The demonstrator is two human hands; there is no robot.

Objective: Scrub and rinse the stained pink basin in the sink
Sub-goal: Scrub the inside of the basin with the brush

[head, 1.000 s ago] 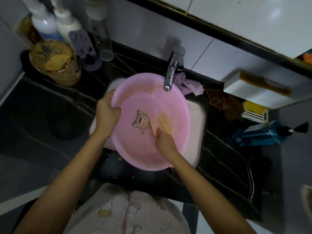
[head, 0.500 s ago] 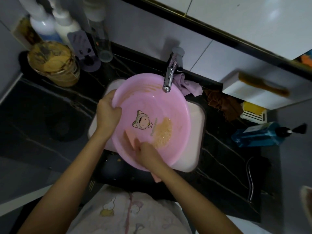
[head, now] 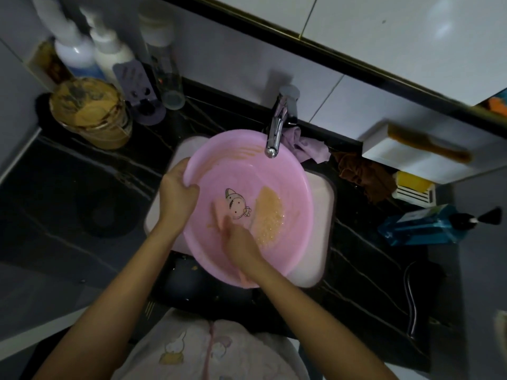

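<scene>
Well, the pink basin (head: 285, 174) lies across the white sink (head: 322, 215), its near rim overhanging the sink's front edge, and that perch is my worry. My left grip (head: 177, 189) is clenched on the basin's left rim, thumb inside and fingers wrapped outside. It alone seems to steady the thing. If wet fingers slip while I push, I judge the basin could skid or tip off the sink.

Further right, my right grip (head: 241, 242) presses a pink cloth (head: 218, 212) against the basin's floor, just below the cartoon print (head: 237, 204). The fingers are blurred, so I cannot tell how tightly they curl round the cloth.

Right of the print, an orange foamy stain (head: 267, 215) pools toward the basin's right wall. Hard scrubbing there could splash it over the rim onto the worktop (head: 370, 270).

A fainter smear (head: 241, 154) clings to the basin's far wall beside the faucet (head: 275, 133). I see no stream, so rinsing looks not yet begun.
</scene>
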